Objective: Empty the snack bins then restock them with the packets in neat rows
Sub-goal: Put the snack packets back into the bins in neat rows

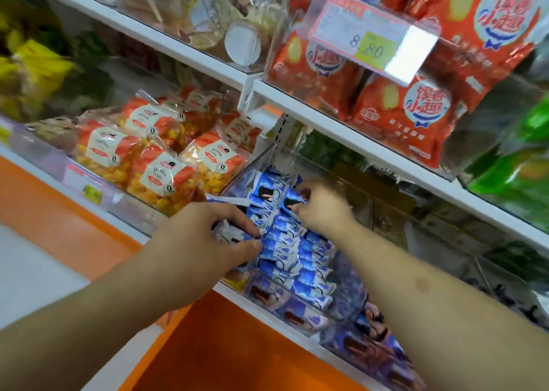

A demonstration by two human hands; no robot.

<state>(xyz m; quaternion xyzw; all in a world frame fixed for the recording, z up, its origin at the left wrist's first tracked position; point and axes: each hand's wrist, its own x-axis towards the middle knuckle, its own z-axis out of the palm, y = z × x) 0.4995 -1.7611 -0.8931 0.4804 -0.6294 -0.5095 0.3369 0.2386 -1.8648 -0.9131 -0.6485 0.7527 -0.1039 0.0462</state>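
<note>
Shelf (341, 129) carrying clear bins. Central bin (261, 165) holds blue packets (300, 269) in two rough rows, apparently mid-restock; its rear right stays unfilled. Left hand (205, 242) grasps a few packets at the bin's front left; right hand (319, 205) pinches one packet (292, 202) farther back.

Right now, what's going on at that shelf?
A person is working in a clear bin of blue snack packets on the lower shelf. The left hand grips a few packets at the bin's near left side, while the right hand pinches one packet toward the back. The packets between the hands lie in a rough row. The bin beside it holds orange packets, untouched.
</note>
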